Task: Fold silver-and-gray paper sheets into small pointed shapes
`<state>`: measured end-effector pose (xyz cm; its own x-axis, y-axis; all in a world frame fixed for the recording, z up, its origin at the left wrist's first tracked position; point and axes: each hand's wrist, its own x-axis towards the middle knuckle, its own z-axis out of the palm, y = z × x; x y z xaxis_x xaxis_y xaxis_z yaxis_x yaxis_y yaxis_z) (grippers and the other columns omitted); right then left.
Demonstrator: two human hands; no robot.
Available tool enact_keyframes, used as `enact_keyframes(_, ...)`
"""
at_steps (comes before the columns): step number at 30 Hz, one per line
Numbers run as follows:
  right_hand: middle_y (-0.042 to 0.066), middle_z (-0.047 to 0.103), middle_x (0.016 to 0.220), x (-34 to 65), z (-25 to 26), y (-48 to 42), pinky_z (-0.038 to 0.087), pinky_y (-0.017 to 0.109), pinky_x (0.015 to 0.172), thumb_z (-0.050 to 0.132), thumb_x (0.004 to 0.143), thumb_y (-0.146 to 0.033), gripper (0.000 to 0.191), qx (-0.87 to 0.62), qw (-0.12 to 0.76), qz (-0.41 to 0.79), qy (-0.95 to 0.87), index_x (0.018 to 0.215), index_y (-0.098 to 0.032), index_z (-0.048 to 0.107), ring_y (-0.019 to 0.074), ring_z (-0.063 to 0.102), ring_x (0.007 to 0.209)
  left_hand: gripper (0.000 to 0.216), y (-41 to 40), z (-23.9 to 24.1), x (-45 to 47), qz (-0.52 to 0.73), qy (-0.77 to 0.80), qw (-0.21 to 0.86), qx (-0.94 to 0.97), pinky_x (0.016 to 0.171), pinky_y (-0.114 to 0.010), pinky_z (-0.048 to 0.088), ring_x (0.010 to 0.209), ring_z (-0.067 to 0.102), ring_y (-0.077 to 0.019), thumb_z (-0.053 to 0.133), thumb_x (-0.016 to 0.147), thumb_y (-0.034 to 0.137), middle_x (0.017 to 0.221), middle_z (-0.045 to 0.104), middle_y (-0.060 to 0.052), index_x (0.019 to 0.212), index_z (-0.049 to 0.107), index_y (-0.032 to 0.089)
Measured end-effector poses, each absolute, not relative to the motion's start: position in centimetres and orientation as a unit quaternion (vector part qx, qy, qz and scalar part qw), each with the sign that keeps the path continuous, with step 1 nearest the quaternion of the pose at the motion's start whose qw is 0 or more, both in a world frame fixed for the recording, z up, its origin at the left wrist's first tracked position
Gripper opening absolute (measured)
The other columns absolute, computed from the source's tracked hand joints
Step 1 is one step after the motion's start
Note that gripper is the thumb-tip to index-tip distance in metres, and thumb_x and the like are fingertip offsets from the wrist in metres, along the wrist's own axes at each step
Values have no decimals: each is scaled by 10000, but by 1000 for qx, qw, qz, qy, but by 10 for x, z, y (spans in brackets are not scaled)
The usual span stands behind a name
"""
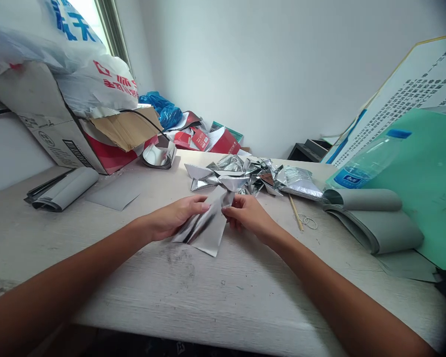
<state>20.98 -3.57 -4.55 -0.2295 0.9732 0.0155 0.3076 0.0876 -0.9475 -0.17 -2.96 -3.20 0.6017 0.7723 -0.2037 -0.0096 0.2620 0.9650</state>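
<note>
Silver foil pouch (204, 230) on a whitish table (215, 292) — green board (431, 188), blue-capped bottle (371, 161), red cartons (208, 140).

The table (223, 297) is a pale, whitewashed-looking wood top, kinda scuffed and stained. Using the pile of crumpled foil pouches (245, 176) in the middle as the landmark: just in front of it there's one flat foil pouch (204, 230), lower end down on the wood. Just right of the pile there's a thin wooden stick (295, 212) and a couple of rubber bands (308, 222), then a stack of folded grey sheets (375, 223) further right. Left of the pile: a shiny roll (159, 154), a loose grey sheet (113, 193), a rolled grey bundle (65, 188), and a cardboard box (48, 124) farthest out. Behind the pile, red cartons (215, 141) sit by the wall.
</note>
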Motion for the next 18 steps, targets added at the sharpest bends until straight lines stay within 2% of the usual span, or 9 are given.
enact_keyframes(3,-11,571,538,211,-43,-37,325,201,392,615,785,-206,86,-512,367,436,-642,714,-182,574,114,517,465,614,-33,-27,-1,261,390,695,545,669,-320,562,879,715,-273,802,713,238,980,734,-114,1276,560,198)
enact_keyframes(7,37,657,692,227,-35,-30,385,229,466,591,853,-310,177,-535,369,360,-669,741,-173,601,121,558,527,525,-29,-29,-2,307,437,656,534,689,-349,582,905,723,-310,768,656,106,1000,737,-151,1152,600,143)
enact_keyframes(9,51,680,746,242,-31,-22,391,251,519,586,858,-313,185,-587,352,228,-692,744,-171,624,141,583,587,469,-26,-29,-3,331,436,655,521,721,-390,594,914,724,-331,742,661,79,1004,737,-174,1109,609,124)
enact_keyframes(11,53,693,777,257,-28,-15,380,269,564,605,829,-273,137,-631,294,119,-708,734,-177,632,170,602,667,418,-23,-28,-5,348,438,659,503,728,-431,599,911,725,-355,717,680,73,979,738,-192,1082,612,114)
enact_keyframes(13,54,697,775,269,-26,-10,370,284,572,618,813,-277,133,-654,244,88,-711,718,-185,625,186,604,683,386,-21,-25,-7,361,434,667,486,724,-456,600,900,726,-366,694,696,68,958,739,-201,1071,611,110)
enact_keyframes(18,74,695,846,279,-23,-9,373,297,568,650,802,-325,137,-663,232,52,-709,769,-196,620,219,619,736,415,-19,-24,-10,375,403,690,471,739,-459,591,855,727,-336,659,702,45,907,736,-182,1108,602,101)
